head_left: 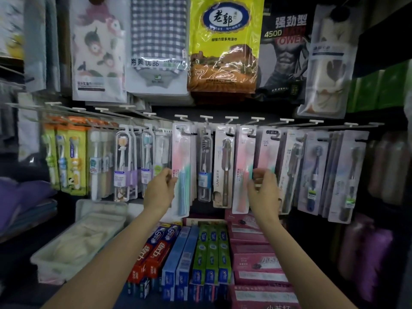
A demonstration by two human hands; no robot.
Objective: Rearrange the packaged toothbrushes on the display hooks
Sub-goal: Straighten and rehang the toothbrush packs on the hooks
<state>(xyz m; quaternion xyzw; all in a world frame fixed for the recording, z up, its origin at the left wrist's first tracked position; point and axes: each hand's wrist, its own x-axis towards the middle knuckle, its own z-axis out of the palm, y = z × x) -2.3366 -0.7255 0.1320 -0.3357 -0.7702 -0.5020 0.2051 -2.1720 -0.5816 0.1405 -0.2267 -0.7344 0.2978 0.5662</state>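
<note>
While the left hand [161, 186] is pinching the left edge of a pink-and-teal toothbrush pack [181, 168] between thumb and fingers, the pack is hanging from its display hook [184, 118], its lower end standing just above the toothpaste boxes [207, 257] stacked on the shelf below. To the right, the right hand [264, 192] is reaching up with fingers curled at the edge of a pink toothbrush pack [243, 168]; motion blur is hiding the fingertips, so I cannot tell whether they are actually gripping it. Between the two hands a clear-cased brush pack [204, 168] and a white carded pack [224, 168] are hanging side by side, nearly touching their neighbours, leaving little room to slide anything sideways. Packs are crowding the whole hook row out to both ends. Above, a yellow towel bag [225, 43] is hanging down close to the hook tips. At lower left a white plastic bin [55, 262] is sitting beside the left forearm.
</note>
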